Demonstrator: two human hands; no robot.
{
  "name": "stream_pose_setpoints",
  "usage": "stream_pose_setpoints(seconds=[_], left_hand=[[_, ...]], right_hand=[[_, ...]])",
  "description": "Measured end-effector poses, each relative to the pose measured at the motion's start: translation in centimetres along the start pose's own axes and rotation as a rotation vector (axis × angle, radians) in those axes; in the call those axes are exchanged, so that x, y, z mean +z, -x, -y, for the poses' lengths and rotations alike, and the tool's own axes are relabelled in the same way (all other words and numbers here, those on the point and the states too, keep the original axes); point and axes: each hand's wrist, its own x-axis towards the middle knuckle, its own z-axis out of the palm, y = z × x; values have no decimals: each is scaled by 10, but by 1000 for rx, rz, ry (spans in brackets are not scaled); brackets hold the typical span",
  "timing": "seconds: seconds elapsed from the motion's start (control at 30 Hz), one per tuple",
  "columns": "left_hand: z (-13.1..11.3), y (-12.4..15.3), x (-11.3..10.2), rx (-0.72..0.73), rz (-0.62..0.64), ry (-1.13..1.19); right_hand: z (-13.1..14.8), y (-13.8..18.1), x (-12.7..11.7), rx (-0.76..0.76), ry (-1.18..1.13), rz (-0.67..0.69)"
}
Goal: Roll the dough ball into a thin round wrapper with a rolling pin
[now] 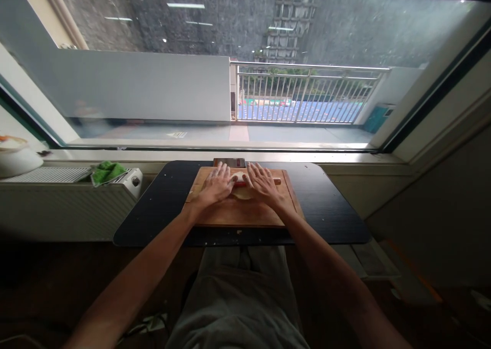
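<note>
My left hand (217,184) and my right hand (262,183) lie side by side, palms down and fingers stretched out, on a thin red rolling pin (241,183). The pin rests across a pale round of dough (241,191) on a wooden cutting board (238,213). Only a short piece of the pin shows between my hands, and its wooden end (276,181) pokes out to the right. The dough is mostly hidden under my palms.
The board lies on a small black table (330,205) under a wide window. A dark phone (229,162) sits at the table's far edge. To the left stands a white radiator (57,195) with a green cloth (107,172) and a white pot (17,159).
</note>
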Motion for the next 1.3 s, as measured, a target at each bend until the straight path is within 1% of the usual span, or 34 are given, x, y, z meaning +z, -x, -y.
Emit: stream_pose_setpoints(seconds=[0.07, 0.17, 0.23, 0.3, 0.37, 0.43, 0.57, 0.7, 0.8, 0.87, 0.93, 1.03, 1.17, 1.3], left_hand=[[2, -18, -1, -29, 13, 2], [5, -38, -3, -58, 37, 6], [6, -45, -3, -52, 49, -6], [6, -42, -2, -34, 48, -13], [4, -31, -1, -15, 35, -4], [0, -13, 0, -9, 19, 5], [-10, 35, -3, 13, -23, 28], [-18, 78, -8, 73, -26, 64], [-20, 97, -10, 108, -6, 62], [-19, 101, -11, 118, 7, 59], [-18, 99, -11, 123, 23, 57], [-14, 87, -12, 128, 49, 57], [-8, 57, -15, 134, 50, 52], [-8, 29, -18, 106, 66, 21]], right_hand=[[-1, -16, -1, 35, -3, 30], [-4, -37, -2, 24, 25, 74], [-5, -43, -2, 15, 43, 76], [-5, -41, -1, 9, 41, 72], [-5, -30, 1, -11, 27, 53], [-3, -12, 3, -46, 18, 22], [3, 34, 3, -132, 24, -41], [11, 75, -4, -196, -7, -51], [17, 92, -9, -205, -18, -59], [19, 95, -11, -200, -18, -58], [17, 93, -12, -206, -26, -51], [9, 78, -10, -231, -58, -25], [-4, 49, -5, -222, -89, 4], [-6, 28, -4, -148, -85, -8]])
